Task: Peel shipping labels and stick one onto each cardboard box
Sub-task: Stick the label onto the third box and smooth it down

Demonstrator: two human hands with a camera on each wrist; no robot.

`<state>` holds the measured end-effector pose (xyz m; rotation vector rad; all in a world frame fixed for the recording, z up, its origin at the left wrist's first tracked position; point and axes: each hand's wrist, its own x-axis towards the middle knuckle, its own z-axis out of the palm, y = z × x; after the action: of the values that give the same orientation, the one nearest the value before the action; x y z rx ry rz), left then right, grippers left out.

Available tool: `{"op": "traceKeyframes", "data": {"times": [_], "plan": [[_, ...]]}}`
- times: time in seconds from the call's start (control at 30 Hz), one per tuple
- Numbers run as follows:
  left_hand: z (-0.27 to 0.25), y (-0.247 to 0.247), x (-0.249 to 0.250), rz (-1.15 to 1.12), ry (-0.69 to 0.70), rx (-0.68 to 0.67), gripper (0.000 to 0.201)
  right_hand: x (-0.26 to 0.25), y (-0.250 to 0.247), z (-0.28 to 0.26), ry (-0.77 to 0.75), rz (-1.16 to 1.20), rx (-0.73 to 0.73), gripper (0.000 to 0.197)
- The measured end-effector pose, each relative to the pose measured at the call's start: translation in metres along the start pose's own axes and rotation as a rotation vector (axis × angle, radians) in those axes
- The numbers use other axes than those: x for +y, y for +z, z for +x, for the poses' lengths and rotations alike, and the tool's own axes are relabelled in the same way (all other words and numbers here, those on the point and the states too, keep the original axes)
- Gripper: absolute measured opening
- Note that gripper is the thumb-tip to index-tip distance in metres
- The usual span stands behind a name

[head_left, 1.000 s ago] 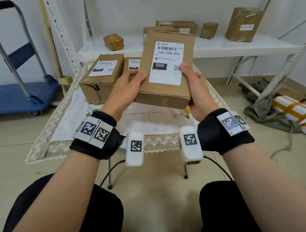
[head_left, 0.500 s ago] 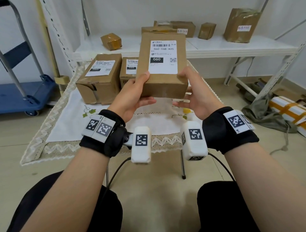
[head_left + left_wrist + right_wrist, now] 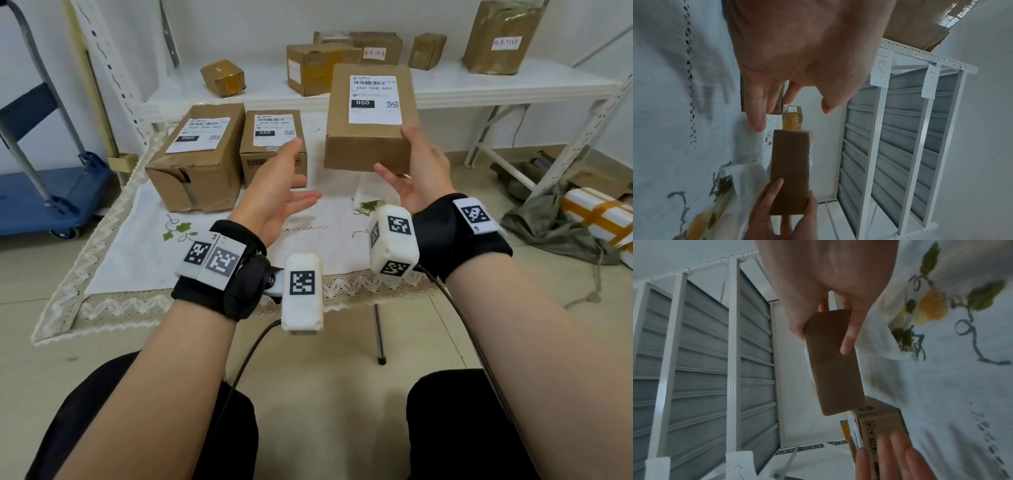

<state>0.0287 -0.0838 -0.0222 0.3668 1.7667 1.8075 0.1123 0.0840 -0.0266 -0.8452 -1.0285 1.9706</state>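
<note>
While the right hand (image 3: 416, 174) pinches the labelled box (image 3: 371, 118) between thumb and fingers, it hangs above the table (image 3: 144, 240). The left hand (image 3: 274, 186), nearer and left, holds nothing, its fingers straight and slightly spread.

embroidered tablecloth (image 3: 144, 246) | white shelf (image 3: 445, 85) | blue cart (image 3: 44, 202) | green cloth (image 3: 548, 229)

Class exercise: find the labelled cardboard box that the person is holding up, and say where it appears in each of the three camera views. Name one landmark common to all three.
Head: the held box is right of centre in the upper half, label up, gripped by the right hand.
Left wrist: low centre, its plain side showing.
Right wrist: centre, below the palm.
Shared landmark: the embroidered white tablecloth.
</note>
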Motion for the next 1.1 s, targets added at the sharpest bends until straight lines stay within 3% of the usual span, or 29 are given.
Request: {"op": "traceKeyframes", "data": {"times": [0.37,0.6,0.8,1.0,1.1], "plan": [[0.003,-0.004,0.0,0.069,0.002,0.039,0.054,0.02,0.024,0.021,-0.026,-0.063,0.021,0.038],[0.002,-0.004,-0.003,0.116,0.01,0.027,0.049,0.026,0.021,0.032,0.013,-0.142,-0.008,0.015],[0.002,-0.004,-0.003,0.12,0.006,0.017,0.046,0.021,0.013,0.029,0.03,-0.429,0.025,0.049],[0.001,0.001,-0.004,0.119,0.004,-0.001,0.047,0.0,-0.001,0.019,0.161,-0.634,-0.126,0.02],[0.002,0.004,-0.006,0.123,-0.001,-0.01,0.049,-0.005,-0.009,0.014,0.184,-0.767,-0.165,0.028]]}}
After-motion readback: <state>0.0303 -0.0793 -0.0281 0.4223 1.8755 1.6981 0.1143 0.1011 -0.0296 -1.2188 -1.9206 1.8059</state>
